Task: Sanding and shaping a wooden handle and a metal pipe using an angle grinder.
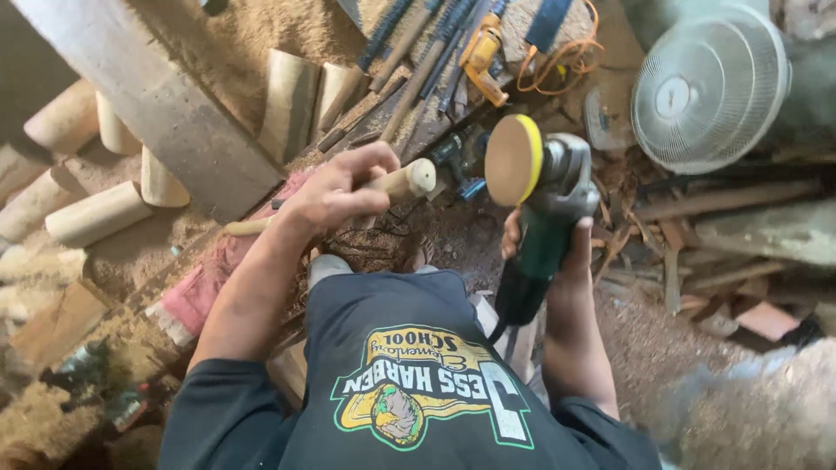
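At the far left we see pale turned wood blanks (94, 213) lying in sawdust on the floor (218, 35), with more of them standing behind a grey plank (165, 104) that runs diagonally across the view. These look rough and unsmoothed, so we judge a good share of the shaping is yet to come.

Moving in, our left hand (335, 191) has its grip wrapped firmly round a slender wooden piece (409, 178), fingers fully closed on the shaft. Its rounded knob end points right, just short of the sanding disc, and its thin tail pokes out past the wrist toward a pinkish cloth (205, 283). The knob looks already formed and fairly clean; whether it has been sanded all over we cannot tell.

Just right of it, our right hand (566, 261) grips the green body of an angle grinder (544, 204) from below, fingers closed round it. Its round pad, yellow at the rim and tan on the face, faces the knob, close but apparently not touching. Whether the disc is spinning we cannot tell.

Behind the hands lies a heap of long-handled tools (418, 52) and a yellow power tool (481, 54) with an orange cord (557, 74).

At the right a white fan (710, 87) stands over wood scraps (697, 235) and shavings. The floor is bare earth and sawdust; there is no desk, and we work seated low over our lap.
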